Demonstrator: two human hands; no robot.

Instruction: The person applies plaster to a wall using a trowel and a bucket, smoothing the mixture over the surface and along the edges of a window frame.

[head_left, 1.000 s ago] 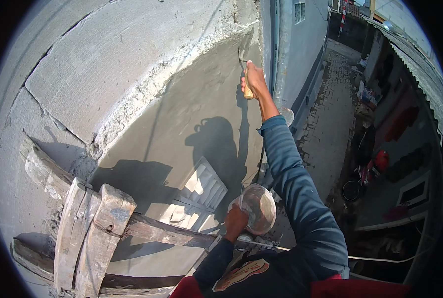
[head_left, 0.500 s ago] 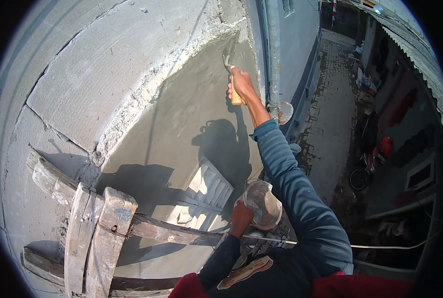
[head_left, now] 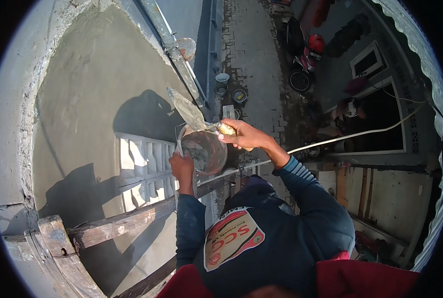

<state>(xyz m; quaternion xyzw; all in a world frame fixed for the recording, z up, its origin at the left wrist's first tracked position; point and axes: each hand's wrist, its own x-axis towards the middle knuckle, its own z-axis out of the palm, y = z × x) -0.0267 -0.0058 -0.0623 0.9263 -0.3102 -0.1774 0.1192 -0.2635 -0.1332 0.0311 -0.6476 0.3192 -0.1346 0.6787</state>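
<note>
My right hand (head_left: 246,135) is closed around the wooden handle of a pointed trowel (head_left: 187,110). The blade, smeared with grey mortar, is above the far rim of a bucket (head_left: 215,155). Grey mortar (head_left: 195,153) lies inside the bucket. At the bucket's left rim is my left hand (head_left: 181,167), its fingers closed on the edge. To the left stands a wall coated with smooth grey plaster (head_left: 82,89), with a white louvred vent block (head_left: 144,154) set in it.
Wooden scaffold timbers (head_left: 122,226) cross in front of the wall at lower left. A metal pipe (head_left: 157,25) runs up the wall corner. Below lies a paved alley (head_left: 253,64) with buckets (head_left: 222,78) and a motorbike (head_left: 306,59). A long pale pole (head_left: 350,137) stretches right.
My right hand has brought the trowel down from the upper plastered wall to the bucket. My left hand stays at the bucket's rim. The view has swung right.
</note>
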